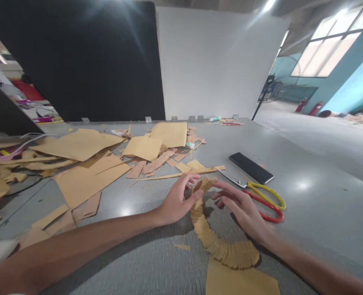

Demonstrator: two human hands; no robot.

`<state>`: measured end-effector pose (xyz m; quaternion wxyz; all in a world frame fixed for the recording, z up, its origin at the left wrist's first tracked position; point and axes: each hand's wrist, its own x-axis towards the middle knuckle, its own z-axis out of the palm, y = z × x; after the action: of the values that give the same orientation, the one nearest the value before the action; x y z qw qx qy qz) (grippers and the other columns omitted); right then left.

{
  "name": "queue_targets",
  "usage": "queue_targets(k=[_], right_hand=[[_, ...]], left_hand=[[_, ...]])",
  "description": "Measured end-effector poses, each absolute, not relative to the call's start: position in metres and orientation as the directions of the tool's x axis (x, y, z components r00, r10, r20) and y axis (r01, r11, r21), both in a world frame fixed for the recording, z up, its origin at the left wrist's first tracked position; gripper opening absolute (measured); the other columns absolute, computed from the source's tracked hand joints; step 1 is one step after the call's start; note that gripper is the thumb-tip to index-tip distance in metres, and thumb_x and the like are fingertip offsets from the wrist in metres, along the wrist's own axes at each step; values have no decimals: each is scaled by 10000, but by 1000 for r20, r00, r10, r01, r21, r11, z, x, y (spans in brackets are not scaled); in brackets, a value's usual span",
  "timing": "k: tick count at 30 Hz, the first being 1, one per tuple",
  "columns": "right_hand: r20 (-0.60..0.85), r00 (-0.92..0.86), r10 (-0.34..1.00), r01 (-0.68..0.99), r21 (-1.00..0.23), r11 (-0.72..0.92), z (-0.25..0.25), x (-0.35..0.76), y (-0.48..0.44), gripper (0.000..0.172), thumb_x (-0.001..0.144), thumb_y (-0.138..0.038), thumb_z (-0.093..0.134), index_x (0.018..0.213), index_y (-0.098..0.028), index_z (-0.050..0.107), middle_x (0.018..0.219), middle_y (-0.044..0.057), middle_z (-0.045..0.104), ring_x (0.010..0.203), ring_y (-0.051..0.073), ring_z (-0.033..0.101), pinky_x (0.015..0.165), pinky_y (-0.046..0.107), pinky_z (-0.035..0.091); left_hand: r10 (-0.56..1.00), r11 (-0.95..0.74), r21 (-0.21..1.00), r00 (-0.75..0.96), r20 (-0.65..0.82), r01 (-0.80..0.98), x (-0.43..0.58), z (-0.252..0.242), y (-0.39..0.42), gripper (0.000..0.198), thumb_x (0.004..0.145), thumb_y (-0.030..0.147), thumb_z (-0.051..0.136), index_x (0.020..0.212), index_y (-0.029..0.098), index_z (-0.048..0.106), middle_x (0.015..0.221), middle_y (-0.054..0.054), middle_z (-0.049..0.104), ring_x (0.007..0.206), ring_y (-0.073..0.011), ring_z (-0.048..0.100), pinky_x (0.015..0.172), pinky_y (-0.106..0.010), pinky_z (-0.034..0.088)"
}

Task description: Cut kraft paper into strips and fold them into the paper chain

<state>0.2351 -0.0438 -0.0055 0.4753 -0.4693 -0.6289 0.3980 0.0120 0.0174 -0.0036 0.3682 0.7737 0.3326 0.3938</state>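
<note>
A long pleated strip of brown paper curves across the grey table in front of me. My left hand pinches the strip's far end between thumb and fingers. My right hand meets it from the other side, fingertips closed on the same folded end. The rest of the strip fans out toward me and ends beside a flat brown sheet at the near edge.
Scissors with yellow and red handles lie just right of my right hand, a black phone behind them. Brown paper sheets and offcuts litter the left and middle. A glue stick lies among them. Black and white boards stand behind.
</note>
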Motion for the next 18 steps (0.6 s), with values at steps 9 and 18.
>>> queue_targets(k=[9,18], right_hand=[[378,-299,876,298,-836,462,-11,237,-49,336,1022,-239,515,1331,-302,632,1403,80,586,1049,216,660,896,384,552],[363,-326,873,288,-841,458,-7,235,-52,347,1048,-288,467,1348,-287,640,1343,92,628,938,207,654,847,385,553]], left_hand=[[766,-504,780,609,204,372,12,-4,23,466,970,585,546,797,156,600,711,16,525,674,-136,462,599,-254,319],[762,-478,809,619,190,341,11,-6,24,397,983,502,561,833,147,654,706,20,540,664,-127,457,591,-241,314]])
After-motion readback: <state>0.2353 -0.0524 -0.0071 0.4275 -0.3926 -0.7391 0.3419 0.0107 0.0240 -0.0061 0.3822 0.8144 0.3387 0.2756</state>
